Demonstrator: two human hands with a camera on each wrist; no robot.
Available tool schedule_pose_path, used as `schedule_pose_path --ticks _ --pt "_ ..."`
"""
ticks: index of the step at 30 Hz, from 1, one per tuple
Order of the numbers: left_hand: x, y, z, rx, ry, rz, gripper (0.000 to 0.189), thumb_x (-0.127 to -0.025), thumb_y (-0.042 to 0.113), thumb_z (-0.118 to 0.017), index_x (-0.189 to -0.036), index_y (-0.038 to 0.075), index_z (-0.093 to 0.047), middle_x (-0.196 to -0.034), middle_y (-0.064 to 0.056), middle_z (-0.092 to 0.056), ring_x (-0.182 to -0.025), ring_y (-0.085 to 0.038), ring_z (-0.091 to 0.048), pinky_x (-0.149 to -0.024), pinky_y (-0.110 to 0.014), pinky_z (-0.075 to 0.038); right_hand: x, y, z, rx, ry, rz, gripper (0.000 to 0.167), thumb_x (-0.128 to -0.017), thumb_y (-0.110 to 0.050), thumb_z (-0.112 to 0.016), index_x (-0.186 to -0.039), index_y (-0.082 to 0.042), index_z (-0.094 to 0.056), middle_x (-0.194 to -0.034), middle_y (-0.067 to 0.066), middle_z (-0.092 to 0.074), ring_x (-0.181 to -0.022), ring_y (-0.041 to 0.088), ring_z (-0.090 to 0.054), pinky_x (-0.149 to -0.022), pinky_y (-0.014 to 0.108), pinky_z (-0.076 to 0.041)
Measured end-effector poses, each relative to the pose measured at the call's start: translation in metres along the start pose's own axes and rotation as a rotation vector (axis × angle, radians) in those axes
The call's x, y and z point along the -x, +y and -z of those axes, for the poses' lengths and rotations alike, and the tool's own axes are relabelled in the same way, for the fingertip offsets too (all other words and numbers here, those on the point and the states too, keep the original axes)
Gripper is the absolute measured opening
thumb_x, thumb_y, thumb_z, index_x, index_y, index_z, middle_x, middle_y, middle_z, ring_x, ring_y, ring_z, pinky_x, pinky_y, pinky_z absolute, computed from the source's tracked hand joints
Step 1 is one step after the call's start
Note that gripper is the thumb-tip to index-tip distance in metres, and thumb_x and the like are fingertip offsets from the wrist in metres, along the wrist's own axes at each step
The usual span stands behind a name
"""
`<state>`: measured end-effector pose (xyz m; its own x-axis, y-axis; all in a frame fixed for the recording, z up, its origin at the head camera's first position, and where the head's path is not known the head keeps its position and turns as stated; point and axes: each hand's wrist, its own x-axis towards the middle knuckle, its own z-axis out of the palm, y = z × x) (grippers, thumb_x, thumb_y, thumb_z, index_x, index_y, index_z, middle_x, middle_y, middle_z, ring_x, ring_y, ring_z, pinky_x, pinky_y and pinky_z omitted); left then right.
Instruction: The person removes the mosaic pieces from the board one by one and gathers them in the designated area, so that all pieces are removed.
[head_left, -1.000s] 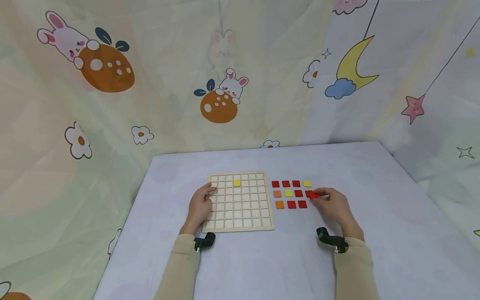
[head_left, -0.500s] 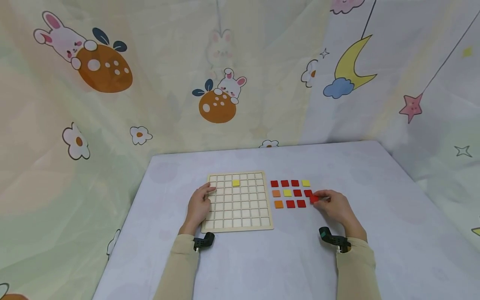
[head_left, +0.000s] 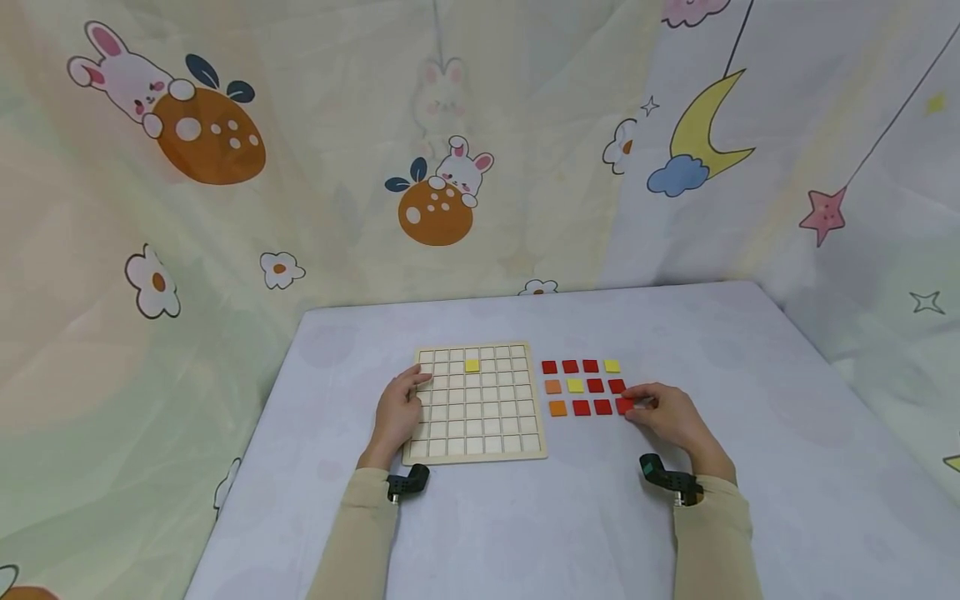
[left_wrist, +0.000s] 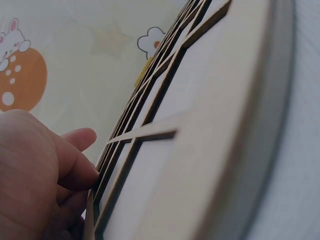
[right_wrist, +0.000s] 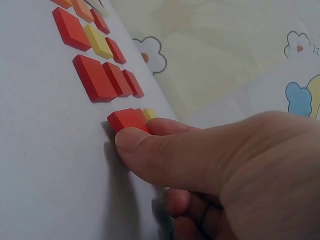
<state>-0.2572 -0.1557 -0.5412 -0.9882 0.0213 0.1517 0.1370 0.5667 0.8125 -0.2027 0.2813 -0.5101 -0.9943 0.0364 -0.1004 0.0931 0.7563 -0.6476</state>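
Note:
Between thumb and fingers, my right hand [head_left: 663, 412] pinches a small red square tile [head_left: 623, 406] at the right end of the front row of tiles. The right wrist view shows the thumb [right_wrist: 132, 140] on this red tile, low over the tabletop, with other tiles partly hidden behind it. My left hand [head_left: 397, 412] rests at the left edge of a pale wooden grid board [head_left: 475, 459], its fingertips touching the board. One yellow tile [head_left: 472, 366] lies in a cell of the board's second row from the back. The left wrist view shows loosely bent fingers against the grid.
Right of the board, several red, yellow and orange tiles lie in three rows, including an orange tile [head_left: 558, 408] and another yellow tile [head_left: 612, 367]. A pale cloth covers the table [head_left: 585, 525]. A printed fabric backdrop [head_left: 337, 167] rises behind it.
My right hand has brought the red tile from the middle row toward me, to the right end of the front row. The left hand stays at the board.

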Motion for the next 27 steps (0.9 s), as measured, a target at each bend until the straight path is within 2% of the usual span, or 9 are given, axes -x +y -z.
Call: schedule_pose_path --ticks 7,14,19,23,27 --pt "0.0002 0.0011 0.0004 0.003 0.001 0.002 0.047 -0.091 -0.007 -0.041 -0.127 0.010 -0.066 -0.149 -0.005 -0.046 -0.143 -0.027 -0.033 -0.125 -0.036 -0.017 0.0003 0.0010 0.0004 -0.009 -0.006 -0.007 0.033 -0.086 -0.014 -0.072 -0.118 -0.005 -0.068 -0.106 0.014 -0.060 -0.093 0.028 -0.049 -0.067 0.026 -0.044" --pt "0.0004 -0.0003 -0.0003 0.005 0.002 -0.007 0.046 -0.091 -0.006 -0.041 -0.127 0.009 -0.066 -0.149 -0.006 -0.045 -0.143 -0.029 -0.031 -0.124 -0.041 -0.018 0.0016 -0.0005 0.0014 -0.011 -0.002 -0.005 0.035 -0.087 -0.015 -0.071 -0.120 -0.004 -0.066 -0.106 0.014 -0.060 -0.093 0.028 -0.048 -0.066 0.025 -0.044" --pt "-0.0003 -0.0010 -0.0011 0.007 0.006 -0.009 0.046 -0.090 -0.008 -0.041 -0.126 0.008 -0.065 -0.149 -0.006 -0.045 -0.143 -0.027 -0.032 -0.125 -0.037 -0.016 0.0024 -0.0023 0.0016 -0.032 0.001 -0.016 0.038 -0.087 -0.017 -0.072 -0.122 -0.004 -0.064 -0.110 0.015 -0.061 -0.096 0.027 -0.049 -0.068 0.027 -0.045" --pt "-0.0005 -0.0017 -0.0006 0.007 0.003 -0.002 0.046 -0.091 -0.008 -0.042 -0.126 0.009 -0.065 -0.150 -0.005 -0.045 -0.143 -0.026 -0.031 -0.125 -0.035 -0.016 0.0009 -0.0024 0.0007 -0.034 0.025 -0.040 0.035 -0.092 -0.022 -0.066 -0.122 -0.004 -0.063 -0.113 0.016 -0.062 -0.099 0.029 -0.051 -0.075 0.032 -0.051" --pt "-0.0007 -0.0017 -0.0003 0.013 -0.001 0.003 0.046 -0.091 -0.007 -0.042 -0.126 0.009 -0.065 -0.150 -0.005 -0.044 -0.144 -0.026 -0.031 -0.125 -0.035 -0.016 -0.0024 -0.0049 -0.0009 -0.036 0.089 -0.082 0.035 -0.098 -0.027 -0.057 -0.121 -0.003 -0.062 -0.114 0.018 -0.063 -0.101 0.031 -0.053 -0.082 0.040 -0.054"
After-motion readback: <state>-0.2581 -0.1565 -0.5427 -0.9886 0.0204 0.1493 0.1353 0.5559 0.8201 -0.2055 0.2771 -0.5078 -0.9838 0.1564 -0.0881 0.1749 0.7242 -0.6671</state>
